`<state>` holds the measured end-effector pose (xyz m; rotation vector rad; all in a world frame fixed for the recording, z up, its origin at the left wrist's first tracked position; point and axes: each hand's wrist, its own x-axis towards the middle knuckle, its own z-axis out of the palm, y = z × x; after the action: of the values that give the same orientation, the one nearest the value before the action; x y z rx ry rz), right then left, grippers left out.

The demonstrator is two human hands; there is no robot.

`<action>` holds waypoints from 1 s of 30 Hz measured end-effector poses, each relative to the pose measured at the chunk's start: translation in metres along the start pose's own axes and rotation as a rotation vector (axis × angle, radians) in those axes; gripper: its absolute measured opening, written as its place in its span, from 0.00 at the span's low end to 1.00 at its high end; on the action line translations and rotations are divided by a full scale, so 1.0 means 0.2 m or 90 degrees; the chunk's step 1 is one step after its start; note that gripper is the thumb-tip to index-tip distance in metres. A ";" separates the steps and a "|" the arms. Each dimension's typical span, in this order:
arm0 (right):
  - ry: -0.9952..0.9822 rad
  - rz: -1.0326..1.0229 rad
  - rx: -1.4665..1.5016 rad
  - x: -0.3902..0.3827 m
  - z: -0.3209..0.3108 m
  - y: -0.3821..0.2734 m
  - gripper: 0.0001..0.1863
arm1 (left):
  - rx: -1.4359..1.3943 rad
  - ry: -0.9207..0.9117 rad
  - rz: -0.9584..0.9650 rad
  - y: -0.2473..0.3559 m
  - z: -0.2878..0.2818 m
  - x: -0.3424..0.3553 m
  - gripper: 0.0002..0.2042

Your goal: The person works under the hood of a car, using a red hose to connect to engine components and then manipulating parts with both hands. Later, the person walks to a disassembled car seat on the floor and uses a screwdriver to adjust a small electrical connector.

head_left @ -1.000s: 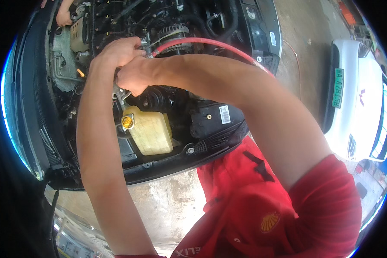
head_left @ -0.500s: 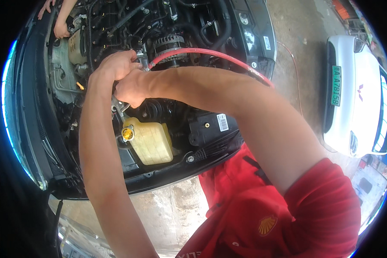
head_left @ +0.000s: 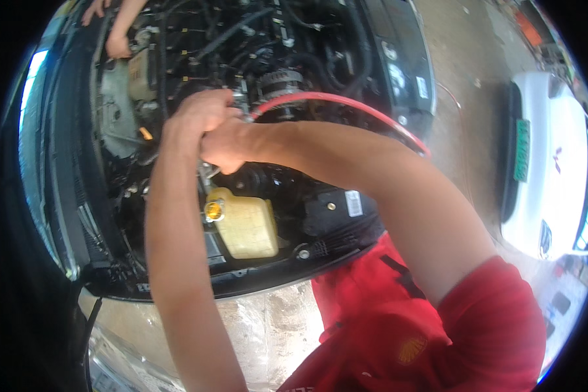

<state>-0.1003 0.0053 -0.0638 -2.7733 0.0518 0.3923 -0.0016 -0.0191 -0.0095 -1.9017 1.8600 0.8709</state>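
My left hand (head_left: 202,111) and my right hand (head_left: 225,145) are bunched together over metal parts in a car's engine bay, fingers curled. What they grip is mostly hidden and blurred. A red hose (head_left: 326,96) runs rightward from a metal fitting (head_left: 247,118) beside my hands. Below them sits a translucent yellowish plastic reservoir (head_left: 248,232) with a yellow cap (head_left: 213,210). The ribbed round alternator (head_left: 281,81) lies behind the hose, and black hoses and wiring surround it.
Another person's hand (head_left: 117,46) reaches into the bay at the upper left. The dark fender edge (head_left: 228,287) runs along the near side. On the concrete floor (head_left: 464,52) at the right stand a parked white car (head_left: 545,176) and a thin hose (head_left: 457,98).
The whole view has shifted rightward and somewhat down in the picture and is more blurred. My hands remain bunched at the same spot in the engine bay.
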 end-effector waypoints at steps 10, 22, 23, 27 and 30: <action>0.050 -0.013 -0.001 0.05 0.07 0.02 0.18 | -0.018 0.001 -0.046 -0.03 0.03 0.01 0.21; 0.042 0.015 0.002 0.00 -0.01 -0.01 0.15 | -0.144 0.048 0.014 -0.13 0.08 0.00 0.22; 0.038 0.021 0.003 0.00 -0.01 -0.02 0.16 | -0.153 0.048 0.008 -0.13 0.08 -0.01 0.22; 0.050 0.007 -0.012 0.00 -0.02 -0.02 0.15 | -0.163 0.052 0.022 -0.13 0.08 -0.02 0.23; 0.057 0.000 -0.028 0.00 -0.01 -0.02 0.15 | -0.167 0.057 0.040 -0.13 0.09 -0.04 0.23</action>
<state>-0.1000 0.0077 -0.0614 -2.8325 0.0657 0.2730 0.0217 0.0000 -0.0232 -2.0749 1.9476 1.1144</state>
